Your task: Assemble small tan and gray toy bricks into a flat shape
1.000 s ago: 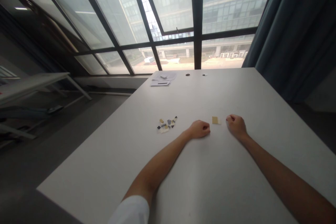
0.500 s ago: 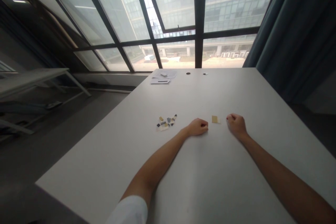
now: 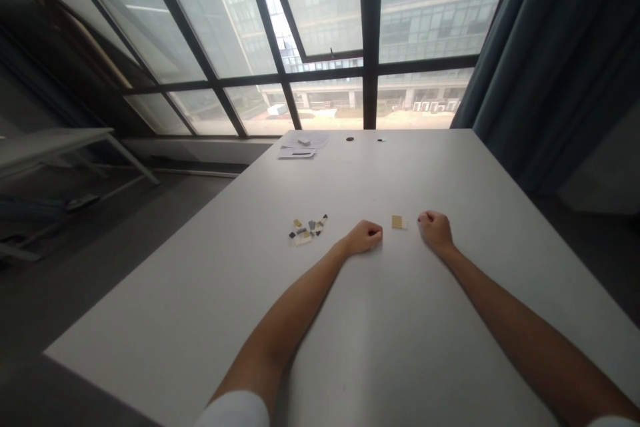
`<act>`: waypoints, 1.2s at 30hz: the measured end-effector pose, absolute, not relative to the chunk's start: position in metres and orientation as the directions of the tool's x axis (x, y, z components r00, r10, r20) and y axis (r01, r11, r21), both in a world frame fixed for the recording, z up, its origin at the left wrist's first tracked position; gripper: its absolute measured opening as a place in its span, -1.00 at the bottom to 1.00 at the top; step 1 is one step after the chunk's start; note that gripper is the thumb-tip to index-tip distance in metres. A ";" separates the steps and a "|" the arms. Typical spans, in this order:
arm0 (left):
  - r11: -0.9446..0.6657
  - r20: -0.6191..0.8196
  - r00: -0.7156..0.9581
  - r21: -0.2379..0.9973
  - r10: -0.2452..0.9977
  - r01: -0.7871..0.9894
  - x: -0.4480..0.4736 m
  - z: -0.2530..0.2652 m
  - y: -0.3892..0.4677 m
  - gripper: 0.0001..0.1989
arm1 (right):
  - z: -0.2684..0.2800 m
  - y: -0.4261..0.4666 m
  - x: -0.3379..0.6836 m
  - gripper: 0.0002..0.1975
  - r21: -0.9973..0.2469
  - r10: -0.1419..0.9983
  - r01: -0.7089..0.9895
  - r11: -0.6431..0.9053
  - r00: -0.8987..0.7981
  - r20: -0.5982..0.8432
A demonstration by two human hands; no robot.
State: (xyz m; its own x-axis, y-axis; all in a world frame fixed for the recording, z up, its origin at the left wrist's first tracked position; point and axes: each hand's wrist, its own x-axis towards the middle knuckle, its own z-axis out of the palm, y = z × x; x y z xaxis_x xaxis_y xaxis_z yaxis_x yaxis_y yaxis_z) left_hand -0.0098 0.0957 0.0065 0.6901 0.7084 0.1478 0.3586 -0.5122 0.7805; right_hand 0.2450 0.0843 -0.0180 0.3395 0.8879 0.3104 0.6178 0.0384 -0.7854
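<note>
My left hand (image 3: 365, 237) rests on the white table (image 3: 400, 320) as a closed fist, with nothing visible in it. Curled into a fist as well, my right hand (image 3: 436, 230) lies further right and shows no object in it. Between the two hands, touching neither, is a small flat tan studded plate (image 3: 397, 222) with a pale whitish piece (image 3: 405, 224) at its right side. Left of my left hand, a loose cluster of small building bricks (image 3: 301, 231) in tan, grey, black and white is spread on the tabletop.
Papers (image 3: 299, 152) with a dark pen-like item and a small pale object lie at the table's far left corner. Two small round spots (image 3: 350, 139) sit near the far edge. Windows (image 3: 320, 100) stand behind, a dark curtain (image 3: 520, 80) hangs right, another table (image 3: 55, 150) stands left.
The whole scene has shifted slightly left in the picture as the head camera turned. Both fists, the plate and the bricks keep their places on the table.
</note>
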 end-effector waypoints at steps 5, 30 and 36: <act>-0.527 0.189 0.634 0.750 0.750 0.399 -0.007 0.005 0.090 -0.74 | -0.019 0.086 0.247 -0.67 -0.789 0.889 0.612 0.053 0.330 0.316; -0.113 0.009 0.115 0.284 0.993 0.952 -0.181 0.083 0.109 -0.74 | -0.025 0.090 0.253 -0.66 -0.813 0.888 0.580 0.037 0.354 0.293; -0.097 -0.070 0.123 0.297 0.990 0.950 -0.181 0.067 0.116 -0.68 | -0.026 0.092 0.253 -0.65 -0.813 0.885 0.580 0.041 0.357 0.299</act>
State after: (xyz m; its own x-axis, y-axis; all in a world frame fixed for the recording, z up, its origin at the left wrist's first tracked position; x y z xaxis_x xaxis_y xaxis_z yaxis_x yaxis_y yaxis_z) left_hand -0.1812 0.1161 0.0670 0.1235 0.9899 -0.0701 0.9498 -0.0974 0.2972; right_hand 0.2533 0.0916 -0.0262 0.3566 0.8851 0.2992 0.5804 0.0410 -0.8133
